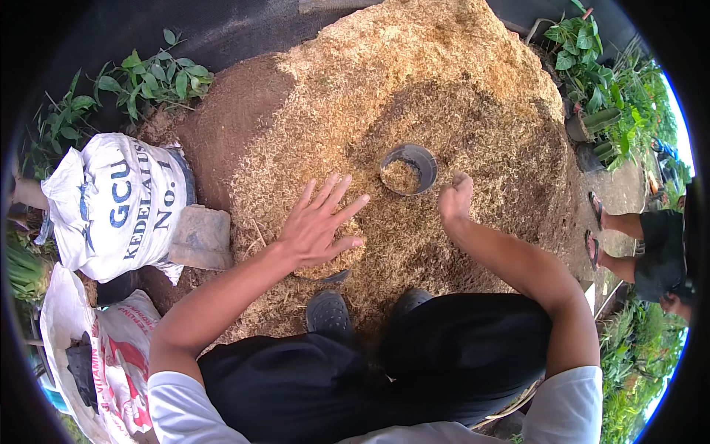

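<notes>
My left hand (pixel 323 222) is spread open, palm down, over a dark pot (pixel 339 277) heaped with pale husk-like shavings. Only part of that pot's rim shows beneath the hand; I cannot tell whether the palm touches the heap. To the right, my right hand (pixel 455 198) is closed with its fingers curled in, and whatever it may hold is hidden. Just left of it, a black plastic pot (pixel 425 164) stands on the pile, partly filled with the same shavings. The large pile of shavings (pixel 355 96) spreads under both hands, pale at the back and darker in the middle.
A full white sack (pixel 111 200) and a greyish-brown block (pixel 201 237) lie at left, with an opened red-and-white sack (pixel 122 348) nearer me. Leafy plants (pixel 159 78) edge the pile. Another person's sandalled feet (pixel 595 240) are at right. My dark shoes (pixel 329 314) rest at the pile's near edge.
</notes>
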The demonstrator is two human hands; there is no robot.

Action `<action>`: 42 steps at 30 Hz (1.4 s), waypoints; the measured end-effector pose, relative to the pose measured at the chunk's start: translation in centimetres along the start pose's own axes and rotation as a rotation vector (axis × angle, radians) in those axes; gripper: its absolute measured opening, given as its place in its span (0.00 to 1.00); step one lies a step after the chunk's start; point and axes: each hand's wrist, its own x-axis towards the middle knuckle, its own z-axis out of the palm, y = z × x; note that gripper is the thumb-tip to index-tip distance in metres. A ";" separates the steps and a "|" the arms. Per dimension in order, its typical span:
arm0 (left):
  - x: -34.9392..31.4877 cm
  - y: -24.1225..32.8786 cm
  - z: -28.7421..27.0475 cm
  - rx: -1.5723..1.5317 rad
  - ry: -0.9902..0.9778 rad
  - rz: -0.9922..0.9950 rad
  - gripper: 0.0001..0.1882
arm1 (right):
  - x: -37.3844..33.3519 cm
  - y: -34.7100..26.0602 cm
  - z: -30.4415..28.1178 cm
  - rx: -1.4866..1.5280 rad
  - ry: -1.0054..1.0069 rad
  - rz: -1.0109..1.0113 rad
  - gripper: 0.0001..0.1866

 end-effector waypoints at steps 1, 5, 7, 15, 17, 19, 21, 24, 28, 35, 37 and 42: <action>0.0 0.1 0.4 0.003 0.057 0.026 0.47 | -0.3 0.1 0.3 -0.064 0.089 -0.108 0.33; 0.1 0.8 1.2 0.126 0.118 -0.021 0.50 | -1.2 -1.4 1.2 -0.088 0.132 -0.472 0.29; 0.1 1.2 1.0 0.130 0.065 -0.021 0.51 | -2.2 -2.5 2.0 -0.031 0.023 -0.546 0.29; -2.3 -1.0 -2.7 -0.135 0.241 -0.291 0.41 | -8.6 -0.9 3.6 -0.479 -0.604 -1.025 0.32; -4.3 -2.5 -4.3 -0.376 0.042 -0.677 0.42 | -9.3 -0.5 3.8 -0.547 -0.654 -1.026 0.35; -6.0 -4.0 -5.5 -0.324 -0.387 -0.763 0.39 | -9.2 -0.7 4.3 -0.526 -0.689 -0.798 0.37; -7.8 -4.5 -5.6 -0.570 -0.553 -0.783 0.37 | -8.1 -1.7 5.3 -0.553 -0.662 -0.576 0.29; -10.2 -4.3 -3.9 -0.915 -0.562 -0.804 0.34 | -6.5 -3.3 6.2 -0.557 -0.761 -0.387 0.24; -11.4 -3.3 -0.9 -0.945 -0.458 -0.788 0.30 | -5.4 -5.0 6.5 -0.768 -0.929 -0.527 0.22; -12.1 -0.5 -0.8 -0.492 -0.093 -0.771 0.26 | -6.7 -6.4 6.3 -1.048 -0.920 -0.911 0.23; -12.4 -0.6 -1.4 -0.624 -0.180 -0.875 0.26 | -6.8 -6.0 5.8 -1.054 -0.919 -0.911 0.22; -12.8 -0.4 -1.5 -0.409 -0.120 -0.657 0.25 | -6.3 -4.5 6.2 -0.853 -0.921 -0.967 0.21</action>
